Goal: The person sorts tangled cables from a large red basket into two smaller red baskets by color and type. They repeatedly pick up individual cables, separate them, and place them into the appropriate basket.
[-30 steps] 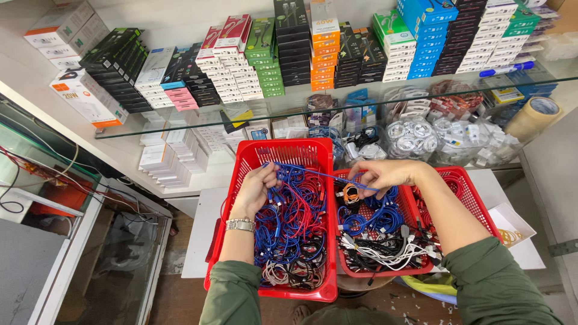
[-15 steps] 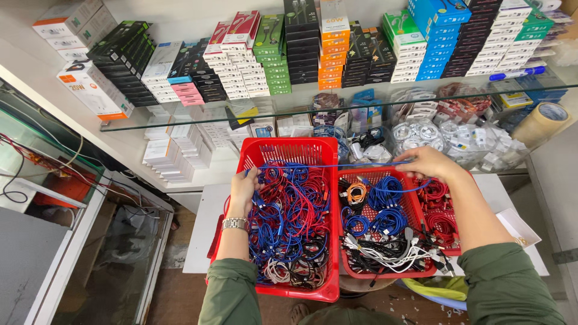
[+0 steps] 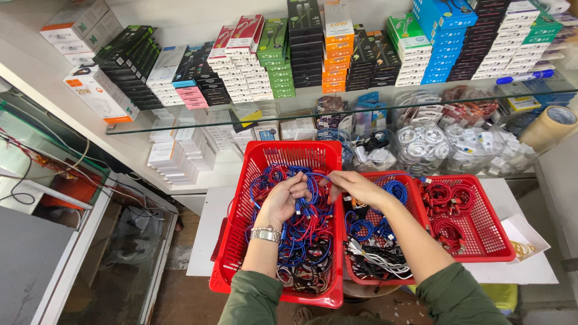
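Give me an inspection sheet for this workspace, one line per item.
Surface: white table bearing three red baskets.
Job's things: left basket heaped with blue and red cables; middle basket with blue, black and white cables; right basket with red coils.
Clutter: small white tray at the table's right edge.
Grippers: left hand and right hand both grip blue cable over the left basket; wristwatch on the left wrist.
Cables: tangled in the baskets; loose wires at far left.
Surroundings: glass shelf under stacked boxes; tape roll at right.

Red baskets [image 3: 274, 157] — blue, red cables [image 3: 301, 232]; olive sleeves [image 3: 250, 298]
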